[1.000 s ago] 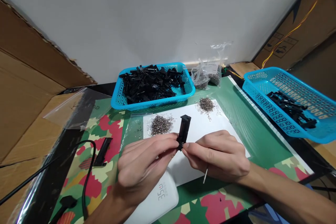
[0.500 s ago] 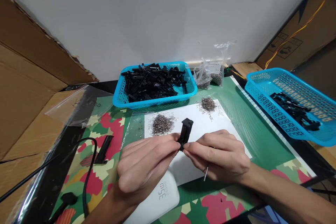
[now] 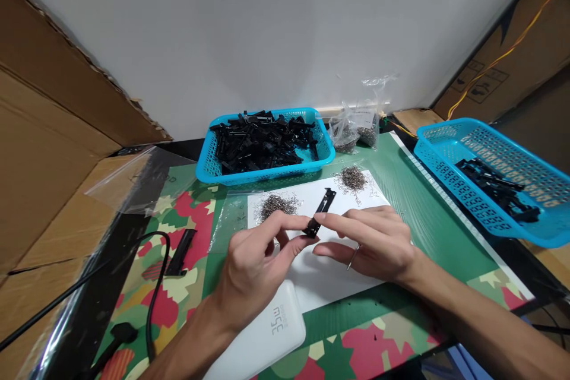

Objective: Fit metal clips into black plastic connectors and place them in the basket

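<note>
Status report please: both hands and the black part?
Left hand pinches black part at lower end. Right hand touches it, thin metal pin between fingers. Nothing in the way.

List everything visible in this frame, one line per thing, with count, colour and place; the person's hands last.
black clip part: one, black, held over the white sheet
metal pin: one, silver, tucked in the right hand
white sheet: one, white, mid-mat
spring piles: two, grey metal, on the sheet's far half
far basket: one, blue, full of black parts, by the wall
right basket: one, blue, few black parts, at right
spring bags: two or so, clear, beside the far basket
loose black part: one, left on the mat
white device: one, near edge
cable: one, black, left
cardboard: brown, left and right
left hand: fingers pinch the part's near end
right hand: fingertip on the part
</note>
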`<state>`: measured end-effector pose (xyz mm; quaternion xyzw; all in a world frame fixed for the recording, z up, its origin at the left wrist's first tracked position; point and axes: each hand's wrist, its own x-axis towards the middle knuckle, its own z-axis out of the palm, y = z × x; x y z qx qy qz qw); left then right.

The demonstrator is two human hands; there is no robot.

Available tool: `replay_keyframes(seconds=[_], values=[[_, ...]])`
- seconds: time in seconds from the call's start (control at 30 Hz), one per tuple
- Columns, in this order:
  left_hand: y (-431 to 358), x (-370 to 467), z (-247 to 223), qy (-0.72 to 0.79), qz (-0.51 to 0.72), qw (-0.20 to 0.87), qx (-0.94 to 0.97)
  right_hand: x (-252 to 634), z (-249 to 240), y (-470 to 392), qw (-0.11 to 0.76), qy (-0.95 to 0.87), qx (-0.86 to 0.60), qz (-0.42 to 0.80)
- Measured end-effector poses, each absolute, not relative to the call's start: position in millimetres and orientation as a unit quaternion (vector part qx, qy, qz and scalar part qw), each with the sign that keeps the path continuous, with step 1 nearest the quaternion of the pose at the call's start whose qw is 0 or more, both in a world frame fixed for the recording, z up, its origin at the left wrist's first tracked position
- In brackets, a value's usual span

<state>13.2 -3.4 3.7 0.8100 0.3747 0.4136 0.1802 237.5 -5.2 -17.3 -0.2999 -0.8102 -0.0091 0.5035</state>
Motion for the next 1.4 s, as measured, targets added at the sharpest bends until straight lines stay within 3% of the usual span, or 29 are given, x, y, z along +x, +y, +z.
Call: replay_keyframes(seconds=[0.23,0.6,0.83,1.13,1.4], values=[[0.3,12.1,0.0,0.378,0.334,0.218,0.835,250.1,-5.9,0.8,0.485,-0.762,-0.393,0.172],[-4.1,14.7,-5.1,0.41,0.264,0.131,0.863,247.6,0.5,10.0,0.387,-0.781,-0.421,0.25],[-5.1,14.5,-4.0,0.427,0.161,0.112,0.883,246.1,-4.1,12.2,0.452,-0.733,-0.451,0.235],[-4.4,13.9,-5.2,0.402,0.158,0.095,0.897,222.6,-10.2,-0.2,0.461,-0.642,-0.437,0.429],[-4.9,14.6,-6.8,0.395,0.171,0.072,0.9,217.2,-19.3,-2.9,0.486,-0.631,-0.469,0.382]])
